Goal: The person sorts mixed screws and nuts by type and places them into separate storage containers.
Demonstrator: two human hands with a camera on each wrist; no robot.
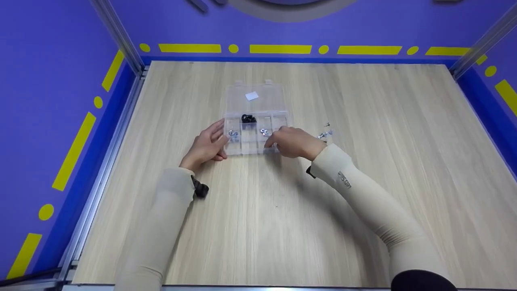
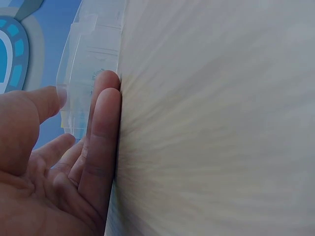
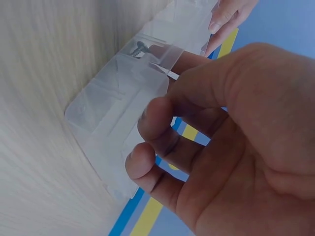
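Observation:
A clear plastic compartment box (image 1: pixel 249 151) lies on the wooden table, its lid (image 1: pixel 236 99) folded back. My left hand (image 1: pixel 206 146) rests at the box's left side, thumb over the rim, fingers fairly straight along the wall. My right hand (image 1: pixel 293 141) reaches into the front right part, index finger down inside. Right by that fingertip is a screw (image 3: pixel 140 49), seen through the wall; I cannot tell whether it is pinched. The other right fingers curl loosely outside. Small silver pieces (image 1: pixel 233 134), more silver pieces (image 1: pixel 264 132) and black parts (image 1: pixel 248 119) sit in separate compartments.
Several loose screws (image 1: pixel 325 134) lie on the table right of the box, close to my right wrist. A small white label (image 1: pixel 251 95) is on the lid. Blue panels (image 1: pixel 282 32) with yellow marks stand behind and beside the table (image 1: pixel 226 226).

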